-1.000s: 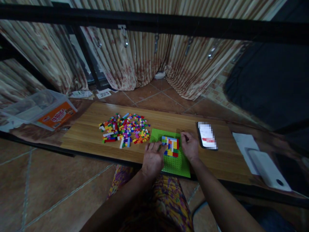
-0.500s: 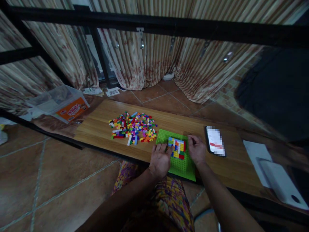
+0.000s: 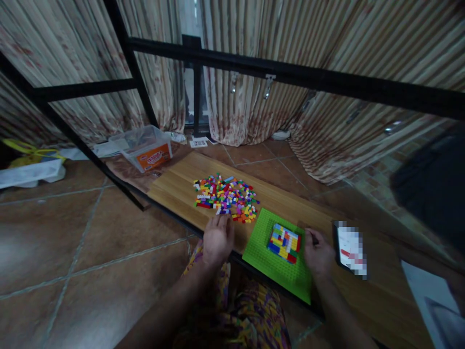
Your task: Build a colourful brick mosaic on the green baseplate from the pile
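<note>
My left hand is over the front edge of a pile of loose coloured bricks, fingers stretched toward a few blue and white ones; whether the tips touch them I cannot tell. To its right lies a green studded baseplate. On this plate sits a low, roughly square build of multicoloured bricks, with blue, yellow, white and red parts. At the plate's right edge is my right hand, thumb and fingers closed together; anything between them is too small to make out.
A phone lies right of my right hand on the wooden bench. White paper is at the far right. Beyond the bench's left end stands a clear plastic box with an orange label. A black metal frame crosses in front of curtains.
My left hand has left the brick build and moved left to the loose pile. My right hand stays by the plate's right edge. The whole view has turned left.
</note>
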Demonstrator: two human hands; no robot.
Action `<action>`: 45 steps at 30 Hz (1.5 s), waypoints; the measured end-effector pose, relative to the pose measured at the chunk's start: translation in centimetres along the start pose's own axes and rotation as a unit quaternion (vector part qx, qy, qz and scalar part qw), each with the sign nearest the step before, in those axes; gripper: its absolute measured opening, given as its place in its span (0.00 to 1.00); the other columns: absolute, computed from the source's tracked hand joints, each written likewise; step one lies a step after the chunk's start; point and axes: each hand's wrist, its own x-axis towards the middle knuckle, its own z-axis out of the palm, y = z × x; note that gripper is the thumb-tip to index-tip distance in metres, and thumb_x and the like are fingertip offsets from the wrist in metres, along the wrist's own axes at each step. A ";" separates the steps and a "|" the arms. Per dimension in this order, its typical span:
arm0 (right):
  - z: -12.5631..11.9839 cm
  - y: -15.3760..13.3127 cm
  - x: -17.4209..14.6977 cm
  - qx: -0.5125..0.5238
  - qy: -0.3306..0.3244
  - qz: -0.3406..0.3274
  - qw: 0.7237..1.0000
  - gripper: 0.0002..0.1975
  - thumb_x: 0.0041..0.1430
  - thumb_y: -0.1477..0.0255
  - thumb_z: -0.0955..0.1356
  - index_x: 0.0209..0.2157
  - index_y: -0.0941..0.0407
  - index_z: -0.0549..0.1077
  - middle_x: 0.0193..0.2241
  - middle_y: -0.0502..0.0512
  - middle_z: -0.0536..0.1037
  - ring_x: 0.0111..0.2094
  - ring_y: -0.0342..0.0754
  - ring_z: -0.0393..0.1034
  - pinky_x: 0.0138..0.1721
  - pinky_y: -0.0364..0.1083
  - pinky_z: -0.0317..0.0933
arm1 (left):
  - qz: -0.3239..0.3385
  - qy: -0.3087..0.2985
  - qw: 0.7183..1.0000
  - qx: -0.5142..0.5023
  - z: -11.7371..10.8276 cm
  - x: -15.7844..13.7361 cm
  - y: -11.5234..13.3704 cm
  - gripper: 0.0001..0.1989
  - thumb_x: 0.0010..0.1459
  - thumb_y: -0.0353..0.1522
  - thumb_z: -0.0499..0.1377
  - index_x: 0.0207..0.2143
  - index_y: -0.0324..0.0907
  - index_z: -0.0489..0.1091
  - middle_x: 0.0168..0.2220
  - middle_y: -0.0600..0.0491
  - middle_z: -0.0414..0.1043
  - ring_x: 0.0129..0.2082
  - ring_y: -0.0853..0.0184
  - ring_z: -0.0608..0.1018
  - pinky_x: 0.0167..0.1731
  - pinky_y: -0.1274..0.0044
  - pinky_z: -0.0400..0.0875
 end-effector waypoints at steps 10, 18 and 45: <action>-0.1 0.3 0.1 -0.019 -0.010 -0.008 1.000 0.23 0.59 0.56 0.59 0.37 0.59 0.76 0.34 0.62 0.78 0.35 0.54 0.71 0.38 0.50 0.63 | -0.064 -0.089 0.991 0.082 -1.9 2.4 -3.1 0.12 0.59 0.29 0.53 0.44 0.41 0.71 0.42 0.45 0.74 0.44 0.58 0.75 0.46 0.70 0.68; -0.1 0.0 0.1 -0.012 -0.004 0.003 1.000 0.24 0.60 0.54 0.59 0.37 0.58 0.77 0.34 0.61 0.78 0.35 0.54 0.71 0.38 0.50 0.63 | -0.128 -0.068 0.989 -0.008 -1.6 2.9 -2.8 0.15 0.59 0.28 0.51 0.48 0.38 0.70 0.45 0.42 0.74 0.47 0.57 0.76 0.48 0.68 0.67; 0.1 -0.4 0.1 0.021 0.001 0.011 1.000 0.20 0.60 0.57 0.60 0.36 0.56 0.76 0.34 0.59 0.78 0.36 0.52 0.72 0.39 0.50 0.65 | -0.264 -0.141 0.786 -0.541 -0.2 5.6 -0.5 0.17 0.48 0.41 0.66 0.35 0.37 0.76 0.35 0.47 0.79 0.26 0.70 0.77 0.25 0.80 0.70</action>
